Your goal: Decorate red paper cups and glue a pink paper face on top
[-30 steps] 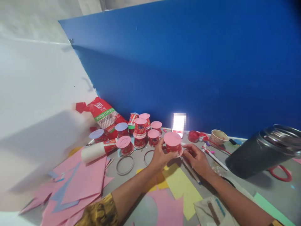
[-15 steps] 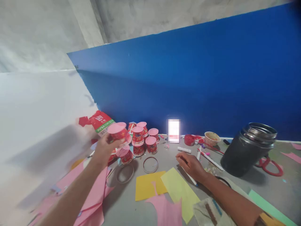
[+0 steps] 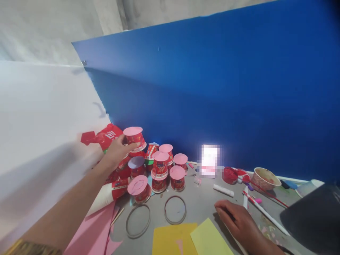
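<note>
My left hand [image 3: 118, 150] is closed around a red paper cup [image 3: 135, 139], upside down with a pink paper disc on top. It is at the upper part of a cluster of similar cups, over a red cup beneath; I cannot tell whether they touch. Near it are a cup with a lilac disc [image 3: 136, 163], a pink-topped cup [image 3: 139, 187] in front, and a two-high stack [image 3: 160, 166]. My right hand [image 3: 237, 221] rests on the grey table with its fingers curled in and nothing visible in them. A white capped marker [image 3: 223, 190] lies just beyond it.
A red paper-cup bag [image 3: 108, 136] leans at the left. Two tape rings [image 3: 138, 221], yellow sheets [image 3: 172, 237] and pink paper [image 3: 90, 230] lie in front. At right are a small bowl [image 3: 265, 180], pens, and a dark flask [image 3: 316, 219]. A glowing blurred screen [image 3: 209, 161] stands against the blue panel.
My left hand has lifted the cup up and away, over the back left of the cluster. The view has shifted, uncovering more cups. My right hand stays resting on the table.
</note>
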Demonstrator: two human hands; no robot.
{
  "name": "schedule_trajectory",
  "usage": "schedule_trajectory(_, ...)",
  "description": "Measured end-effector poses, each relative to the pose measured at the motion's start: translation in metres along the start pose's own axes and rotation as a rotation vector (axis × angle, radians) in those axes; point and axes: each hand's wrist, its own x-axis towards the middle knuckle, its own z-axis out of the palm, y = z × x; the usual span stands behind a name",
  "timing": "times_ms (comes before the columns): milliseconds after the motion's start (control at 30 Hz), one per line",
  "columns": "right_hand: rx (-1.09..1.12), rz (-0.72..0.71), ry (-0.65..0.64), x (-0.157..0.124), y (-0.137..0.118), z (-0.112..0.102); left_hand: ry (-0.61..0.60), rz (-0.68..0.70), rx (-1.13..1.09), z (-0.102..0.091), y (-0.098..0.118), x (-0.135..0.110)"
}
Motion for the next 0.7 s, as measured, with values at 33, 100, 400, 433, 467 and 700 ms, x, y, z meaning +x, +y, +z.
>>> schedule_trajectory(33, -0.006, -0.002, -0.003, 0.0, 0.0, 0.0, -0.039, 0.012, -0.04, 0.005, 0.003, 0.006)
schedule_trajectory(100, -0.013, 0.001, -0.01, 0.0, -0.001, -0.001, -0.091, 0.024, -0.116, 0.017, 0.008, 0.015)
schedule_trajectory(400, 0.0, 0.027, -0.058, 0.002, -0.008, -0.002, -0.226, 0.027, -0.203, 0.068, 0.018, 0.03)
schedule_trajectory(433, 0.002, 0.033, -0.063, 0.002, -0.008, -0.002, -0.235, 0.024, -0.199, 0.073, 0.019, 0.031)
schedule_trajectory(467, 0.005, 0.04, -0.069, 0.002, -0.008, -0.002, -0.244, 0.02, -0.197, 0.077, 0.02, 0.031)
schedule_trajectory(700, 0.002, 0.078, -0.113, 0.004, -0.01, -0.004, -0.293, -0.011, -0.2, 0.089, 0.022, 0.041)
